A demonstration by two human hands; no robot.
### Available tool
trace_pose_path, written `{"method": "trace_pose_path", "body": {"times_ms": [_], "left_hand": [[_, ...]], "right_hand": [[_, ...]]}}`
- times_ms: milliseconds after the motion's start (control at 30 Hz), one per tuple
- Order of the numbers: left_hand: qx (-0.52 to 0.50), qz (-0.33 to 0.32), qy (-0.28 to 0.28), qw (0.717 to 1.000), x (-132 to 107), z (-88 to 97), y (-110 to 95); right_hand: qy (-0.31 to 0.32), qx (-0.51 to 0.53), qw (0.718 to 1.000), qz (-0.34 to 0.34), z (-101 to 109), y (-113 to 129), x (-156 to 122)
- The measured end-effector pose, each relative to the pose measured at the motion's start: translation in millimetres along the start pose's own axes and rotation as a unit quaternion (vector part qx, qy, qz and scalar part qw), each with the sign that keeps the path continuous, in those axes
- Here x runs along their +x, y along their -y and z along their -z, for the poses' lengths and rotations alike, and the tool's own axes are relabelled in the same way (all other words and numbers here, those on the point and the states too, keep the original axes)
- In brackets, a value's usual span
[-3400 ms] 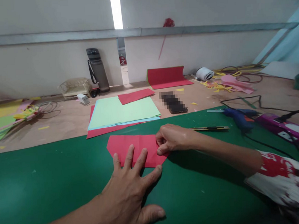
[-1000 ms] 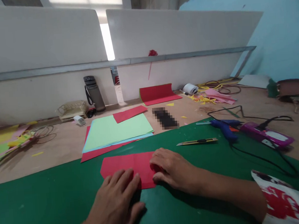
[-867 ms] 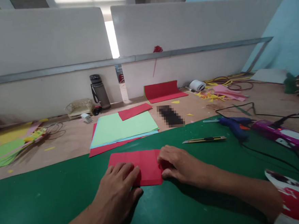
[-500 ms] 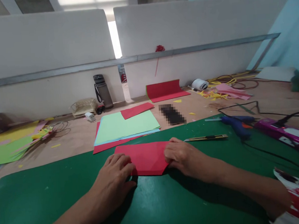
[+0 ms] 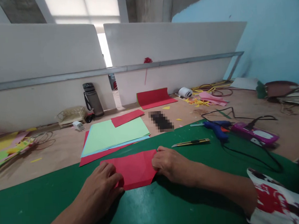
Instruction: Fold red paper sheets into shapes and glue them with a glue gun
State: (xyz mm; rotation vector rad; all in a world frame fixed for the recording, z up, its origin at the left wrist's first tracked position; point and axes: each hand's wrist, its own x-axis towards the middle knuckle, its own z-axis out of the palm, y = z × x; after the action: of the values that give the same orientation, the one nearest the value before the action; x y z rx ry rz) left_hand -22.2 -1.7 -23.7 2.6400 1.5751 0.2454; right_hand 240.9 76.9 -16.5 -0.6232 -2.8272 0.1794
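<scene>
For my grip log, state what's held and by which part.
Creased red paper: the left hand grips its left end, the right hand its right end.

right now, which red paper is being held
The red piece between the left hand and right hand, over the green mat; the other red papers are farther back.

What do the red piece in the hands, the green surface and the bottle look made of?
Red piece: paper or thin card, matte, going by its creases and thin edges.
Green surface: probably a plastic or rubber mat, smooth with a slight sheen where light reflects.
Bottle: likely smooth plastic, judging by its grey, seemingly see-through body, though glass is possible.
</scene>
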Motion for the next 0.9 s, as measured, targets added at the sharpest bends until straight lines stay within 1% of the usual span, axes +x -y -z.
{"method": "trace_pose_path", "body": {"times_ms": [200,433,600,733,900], "left_hand": [[-0.053,-0.030,-0.013,0.998,-0.4,-0.4,-0.3],[-0.072,-0.024,-0.027,0.997,0.4,-9.9,-1.3],[-0.068,-0.011,-0.026,0.997,4.2,-8.8,-7.5],[-0.053,0.002,0.003,0.999,10.7,-5.6,-14.1],[-0.014,0.031,0.042,0.999,28.4,-0.5,-22.2]], "right_hand": [[0.024,0.010,0.999,-0.025,6.4,4.7,0.9],[0.046,0.009,0.998,-0.030,11.3,7.7,4.1],[0.046,0.024,0.998,-0.035,13.2,7.5,6.2],[0.043,0.038,0.997,-0.055,14.3,6.4,7.7],[0.022,0.095,0.993,-0.064,15.6,-0.2,8.9]]}}
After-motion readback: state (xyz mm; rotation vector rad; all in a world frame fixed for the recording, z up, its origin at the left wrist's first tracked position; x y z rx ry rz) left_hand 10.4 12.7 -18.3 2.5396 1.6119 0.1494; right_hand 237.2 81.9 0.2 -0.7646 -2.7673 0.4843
